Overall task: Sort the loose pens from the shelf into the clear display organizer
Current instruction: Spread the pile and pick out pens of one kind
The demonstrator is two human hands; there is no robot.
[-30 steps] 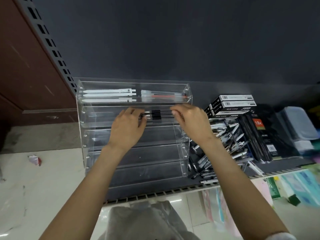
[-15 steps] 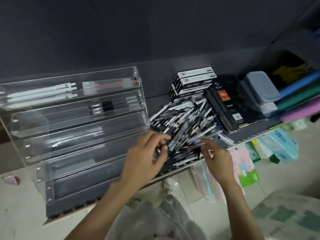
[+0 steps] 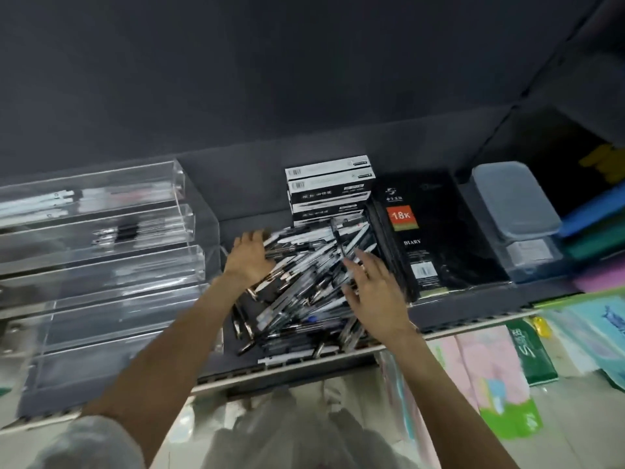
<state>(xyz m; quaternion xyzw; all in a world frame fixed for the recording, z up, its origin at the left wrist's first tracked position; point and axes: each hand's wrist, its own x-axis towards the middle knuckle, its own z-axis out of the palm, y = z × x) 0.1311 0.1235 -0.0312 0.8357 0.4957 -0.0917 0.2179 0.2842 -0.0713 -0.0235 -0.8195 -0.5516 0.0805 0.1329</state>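
1 heap of loose pens on the shelf, too many to count, most with long axes running near-left to far-right. 1 clear display organizer at left, 5 tiers; white pens in top tier, dark ones in 2nd. Left hand and right hand, fingers spread wide, rest on the heap; 1.0 s ago both were at the organizer's 2nd tier.
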